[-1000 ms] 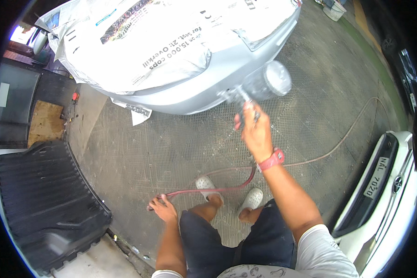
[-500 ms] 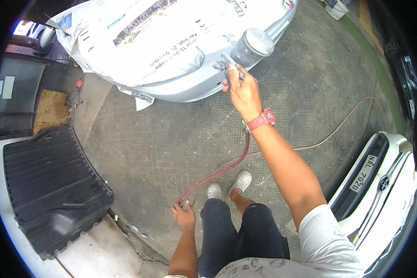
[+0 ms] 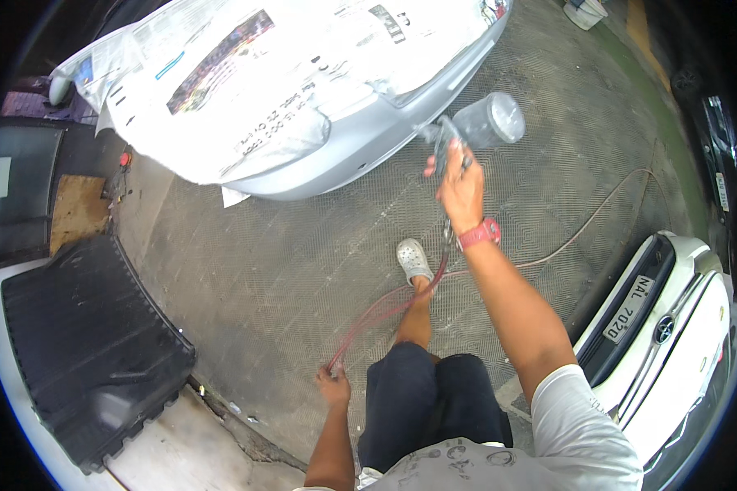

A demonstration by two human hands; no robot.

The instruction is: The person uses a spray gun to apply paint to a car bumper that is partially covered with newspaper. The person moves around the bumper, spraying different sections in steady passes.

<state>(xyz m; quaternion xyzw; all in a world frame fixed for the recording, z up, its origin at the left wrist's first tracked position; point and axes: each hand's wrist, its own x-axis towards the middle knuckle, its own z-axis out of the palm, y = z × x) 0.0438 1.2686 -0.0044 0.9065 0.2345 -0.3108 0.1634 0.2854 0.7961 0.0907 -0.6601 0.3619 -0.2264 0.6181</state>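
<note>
My right hand point(image 3: 462, 184) is closed round a spray gun point(image 3: 444, 139) with a grey cup point(image 3: 490, 121) on it. The gun's nozzle end faces the silver bumper point(image 3: 344, 159) of a vehicle, with a gap between them. Sheets of newspaper point(image 3: 246, 82) cover the body above that bumper. A red air hose point(image 3: 377, 315) hangs from the gun's handle and loops down to my left hand point(image 3: 333, 385). That hand is low beside my leg, its fingers closed on the hose.
A white car point(image 3: 655, 327) stands close on my right. To my left lies a black ribbed truck-bed liner point(image 3: 98, 344). A paler stretch of hose point(image 3: 581, 245) trails over the patterned floor. A white bucket point(image 3: 585, 14) stands far right.
My right hand and the spray gun have moved right and slightly nearer, away from the bumper. I have stepped, with one foot further forward. My left hand has lowered slightly, still on the hose.
</note>
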